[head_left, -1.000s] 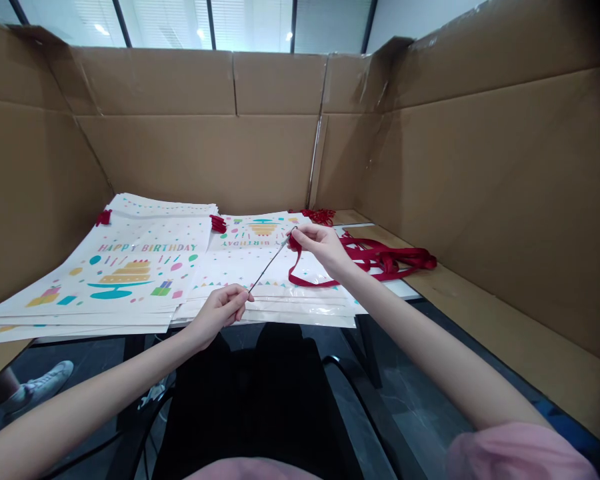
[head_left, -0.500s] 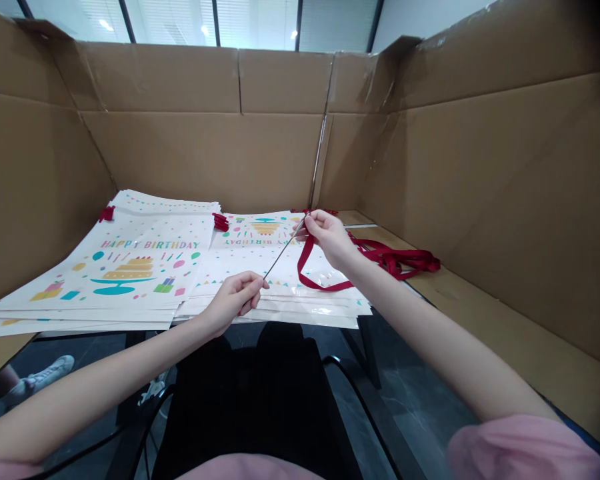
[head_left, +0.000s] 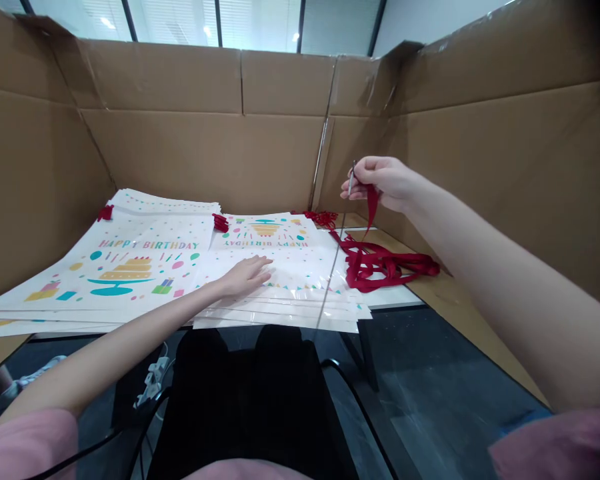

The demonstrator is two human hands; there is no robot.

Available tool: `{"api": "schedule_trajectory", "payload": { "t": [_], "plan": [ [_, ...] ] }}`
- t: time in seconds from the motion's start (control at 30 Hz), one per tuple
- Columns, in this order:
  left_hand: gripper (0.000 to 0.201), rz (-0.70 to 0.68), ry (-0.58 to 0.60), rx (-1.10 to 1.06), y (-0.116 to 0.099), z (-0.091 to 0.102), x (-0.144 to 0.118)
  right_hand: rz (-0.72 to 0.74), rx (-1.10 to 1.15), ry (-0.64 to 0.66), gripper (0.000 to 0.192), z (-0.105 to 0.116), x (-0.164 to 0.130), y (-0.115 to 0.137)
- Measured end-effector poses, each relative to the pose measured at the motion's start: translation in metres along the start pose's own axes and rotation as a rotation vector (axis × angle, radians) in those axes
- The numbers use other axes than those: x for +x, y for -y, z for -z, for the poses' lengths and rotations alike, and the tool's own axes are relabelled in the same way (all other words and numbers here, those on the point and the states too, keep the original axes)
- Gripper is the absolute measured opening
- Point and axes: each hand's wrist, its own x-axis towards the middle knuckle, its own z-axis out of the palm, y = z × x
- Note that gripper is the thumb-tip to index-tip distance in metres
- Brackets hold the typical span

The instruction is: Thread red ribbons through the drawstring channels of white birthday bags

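Observation:
My left hand lies flat, fingers stretched out, on the right stack of white printed plastic sheets. My right hand is raised above the table's right side, its fingers pinching a small silver metal piece. From the same hand dangles a red ribbon. A thin dark cord or rod runs down from below the metal piece, past the sheets' front edge. A loose heap of red ribbon rests right of the sheets.
On the left, another stack of HAPPY BIRTHDAY sheets has red ribbon tufts at its upper edges. More red ribbon lies behind. Tall cardboard walls enclose the back and sides. A power strip is below.
My right hand has moved up and right with the metal piece and ribbon. My left hand has let go of the thin dark line and opened onto the sheets.

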Motion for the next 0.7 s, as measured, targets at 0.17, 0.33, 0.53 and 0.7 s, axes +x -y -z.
{"api": "schedule_trajectory", "payload": {
  "t": [0.17, 0.33, 0.53, 0.7],
  "plan": [
    [0.068, 0.002, 0.15, 0.09, 0.002, -0.008, 0.012, -0.187, -0.035, 0.187, 0.024, 0.018, -0.003, -0.016],
    [0.072, -0.011, 0.189, 0.097, -0.007, -0.014, 0.031, -0.354, -0.061, 0.314, 0.029, 0.028, -0.02, -0.045],
    [0.073, -0.054, 0.222, 0.135, -0.014, -0.03, 0.073, -0.442, -0.071, 0.402, 0.034, 0.028, -0.043, -0.08],
    [0.075, -0.091, 0.212, 0.158, -0.031, -0.046, 0.103, -0.484, -0.088, 0.539, 0.043, 0.022, -0.055, -0.098]
  ]
}}
